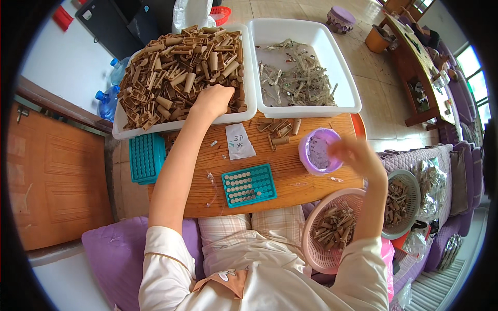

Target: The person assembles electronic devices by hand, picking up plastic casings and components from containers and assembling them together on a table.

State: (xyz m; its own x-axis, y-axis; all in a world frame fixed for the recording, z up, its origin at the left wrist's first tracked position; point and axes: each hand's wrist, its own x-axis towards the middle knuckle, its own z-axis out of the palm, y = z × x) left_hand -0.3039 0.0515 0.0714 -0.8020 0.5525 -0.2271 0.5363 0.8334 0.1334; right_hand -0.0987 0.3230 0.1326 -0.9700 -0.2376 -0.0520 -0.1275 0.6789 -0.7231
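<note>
Reaching far forward, the left hand (211,100) sits knuckles-up in the white tub of brown plastic tubes (181,67), at about 11 o'clock from the person's lap. Left forearm extended nearly straight, elbow low by the near edge of the wooden surface (290,171), wrist crossing the tub's front rim. Fingers curled down into the heap of tubes; whether they have closed around any piece cannot be told, since the fingertips are buried.

Right hand (355,155) raised at about 2 o'clock, blurred, just beside the rim of the small purple cup (319,151) and partly overlapping it. Right forearm rises steeply from the lower edge, elbow bent. Fingers appear loosely bunched; the blur hides how far they are open and whether anything is pinched between them.

Second white tub (306,67) at 12 to 1 o'clock, touching the first tub side by side, holds pale thin metal-looking clips. A few loose brown tubes (280,132) lie on the surface just in front of it, between the two hands. Teal peg tray (249,185) lies at 12 o'clock close to the lap, partly filled along its left rows. Stack of teal trays (147,158) at 10 o'clock, near the left forearm. Slip of white paper (238,141) between the tubs and the peg tray. Pink basket (332,233) with brown pieces rests at 3 o'clock under the right elbow.
</note>
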